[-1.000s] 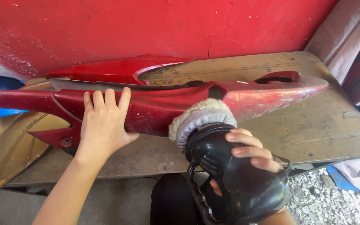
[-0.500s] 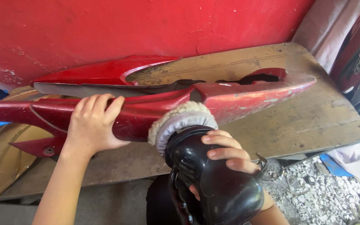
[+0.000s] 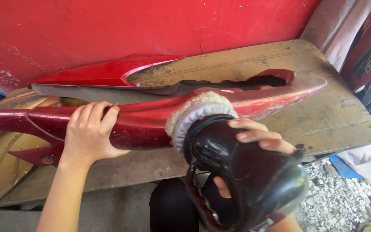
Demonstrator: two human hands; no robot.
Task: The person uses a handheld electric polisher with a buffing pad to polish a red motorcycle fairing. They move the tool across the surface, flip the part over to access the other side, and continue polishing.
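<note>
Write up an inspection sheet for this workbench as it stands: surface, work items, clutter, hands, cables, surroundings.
Surface: worn wooden board, scuffed, stained, bare at the right end.
Work items: long red body panel lying lengthwise on the board, paint chipped near its right tip; black polisher with its woolly pad pressed on the panel's edge.
Clutter: second red panel behind it; gold panel at the left.
Hands: left hand clasps the panel from above; right hand has its grip on the polisher's body.
Cables: nothing seen.
Surroundings: red wall behind; gravel on the ground at the right.
</note>
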